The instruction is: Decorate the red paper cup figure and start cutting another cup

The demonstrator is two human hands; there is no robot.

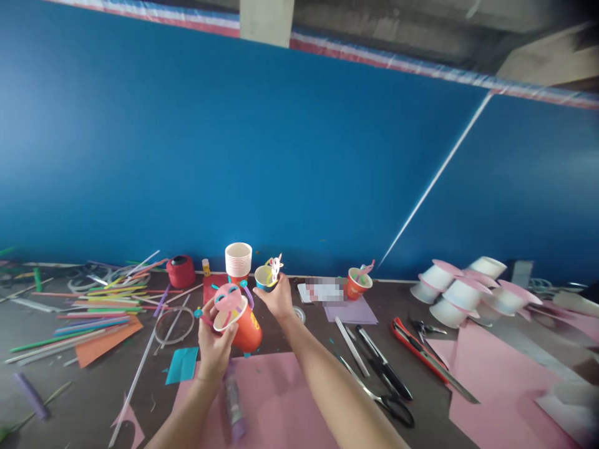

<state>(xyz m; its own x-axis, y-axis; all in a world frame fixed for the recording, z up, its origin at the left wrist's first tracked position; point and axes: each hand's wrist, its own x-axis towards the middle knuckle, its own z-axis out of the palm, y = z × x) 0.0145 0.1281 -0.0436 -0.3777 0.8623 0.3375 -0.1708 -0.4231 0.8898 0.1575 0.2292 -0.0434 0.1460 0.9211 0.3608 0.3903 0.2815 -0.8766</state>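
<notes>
Seen from the head camera: left hand (213,346) wrapped around an orange paper cup (243,327), tilted with its mouth toward the camera, fingers clenched on its rim and side, a pink paper cutout (227,297) fixed at the rim. Right hand (279,298) reaching farther out across the bench (93,393), fingers grasping a small blue cup (263,278) topped with a white-and-pink paper figure (276,267), held just beside a stack of white paper cups (238,259). Below both forearms, a pink paper sheet (276,399) with a glue stick (233,402) lying on it. To the left, a scatter of coloured straws (100,308), a red spool of thread (180,271), an orange paper piece (105,343) and a teal paper scrap (182,365). To the right, another orange cup (357,284) with a paper decoration, a purple sheet (350,312), black-handled scissors (390,405), a red utility knife (414,346), and a cluster of overturned white cups (461,290) near more pink paper (496,380). Behind everything, a blue wall (281,143).
</notes>
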